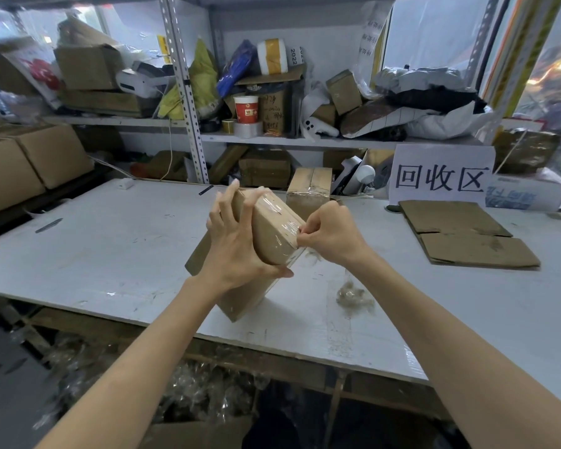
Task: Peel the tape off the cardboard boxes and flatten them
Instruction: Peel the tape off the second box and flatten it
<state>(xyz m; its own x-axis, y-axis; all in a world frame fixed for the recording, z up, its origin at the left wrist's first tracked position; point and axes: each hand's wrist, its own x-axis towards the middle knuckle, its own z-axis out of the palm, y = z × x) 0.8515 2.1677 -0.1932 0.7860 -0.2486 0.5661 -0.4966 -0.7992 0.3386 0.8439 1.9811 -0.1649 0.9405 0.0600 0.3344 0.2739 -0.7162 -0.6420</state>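
A brown cardboard box [272, 231] wrapped in clear tape stands tilted on the white table [110, 247], one corner down. My left hand [234, 244] grips its left side, fingers spread over the top edge and thumb under the near end. My right hand [329, 233] pinches the clear tape [293, 234] at the box's right edge. A second taped box [310, 191] stands upright behind it. Flattened cardboard [463, 234] lies at the right.
A crumpled ball of peeled tape [353, 296] lies on the table by my right forearm. A white sign [441, 176] stands at the back right. Stacked boxes [23, 163] sit at the left; cluttered shelves [272, 137] behind. Tape scraps [191, 384] pile under the table.
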